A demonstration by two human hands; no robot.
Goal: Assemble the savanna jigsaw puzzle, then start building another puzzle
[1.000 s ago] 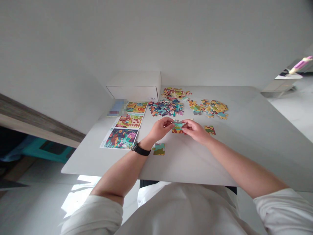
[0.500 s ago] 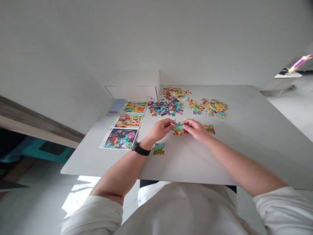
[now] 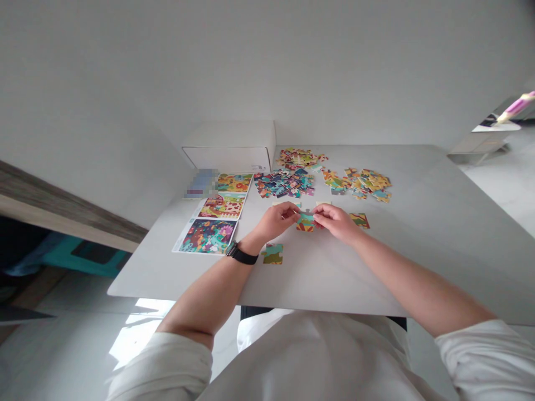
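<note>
My left hand [image 3: 276,221] and my right hand [image 3: 337,223] face each other over the table. Between them is a teal and orange jigsaw puzzle piece [image 3: 305,221], pinched at its left edge by one hand and at its right edge by the other. Fingers cover parts of its sides. A teal and olive puzzle piece [image 3: 273,254] lies flat near my left wrist. Just beyond my right hand sits a red and green puzzle piece [image 3: 360,220], partly hidden by that hand. Pale pieces behind my fingers show only in part.
Heaps of loose pieces lie farther back: a dark blue heap [image 3: 284,182], a reddish heap [image 3: 301,159] and a yellow heap [image 3: 368,182]. Picture sheets [image 3: 208,236] are on the left. A white box [image 3: 228,157] stands against the wall on the table [image 3: 418,245].
Both hands keep nearly the same pose around the puzzle piece. The whole view has shifted slightly, with the table appearing a little farther right.
</note>
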